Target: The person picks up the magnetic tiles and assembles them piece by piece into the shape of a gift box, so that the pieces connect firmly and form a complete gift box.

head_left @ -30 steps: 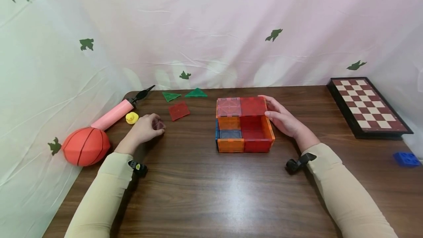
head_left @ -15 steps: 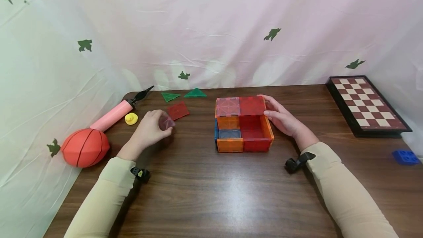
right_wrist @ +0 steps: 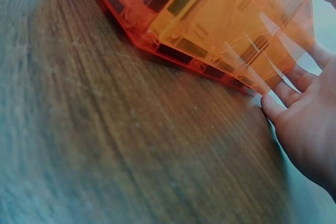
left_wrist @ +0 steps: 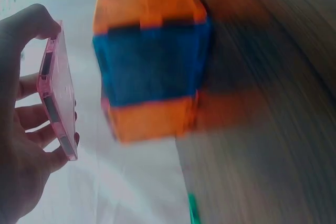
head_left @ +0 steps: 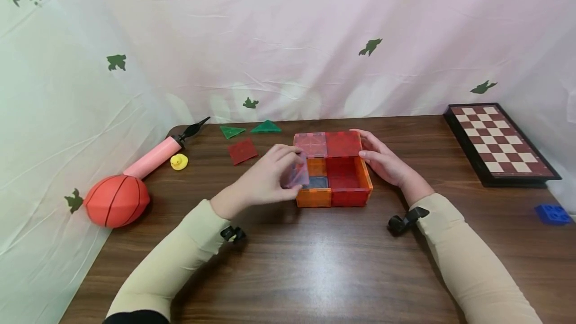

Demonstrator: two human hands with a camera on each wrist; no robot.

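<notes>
My left hand (head_left: 263, 176) pinches a translucent pink square magnetic tile (head_left: 299, 173) by its edges, held upright at the left front of a tile box (head_left: 348, 199). In the left wrist view the pink tile (left_wrist: 64, 85) stands between thumb and fingertips, apart from the box's blue side. The box is built of orange, red and blue tiles; pink and red tiles cover its back half, and its front half lies uncovered on top. My right hand (head_left: 382, 161) rests on its right rear corner, thumb at the side; in the right wrist view, extended fingers (right_wrist: 294, 85) touch the orange wall.
Left of the box lie a red square tile (head_left: 243, 151) and two green triangles (head_left: 266, 126). Farther left are a yellow duck (head_left: 179, 162), a pink pump (head_left: 155, 156) and a red ball (head_left: 117, 200). A chessboard (head_left: 501, 139) and blue brick (head_left: 553, 215) lie right.
My left hand has lifted the pink tile off the left part of the table and carried it right to the box. My right hand stays at the box's corner.
</notes>
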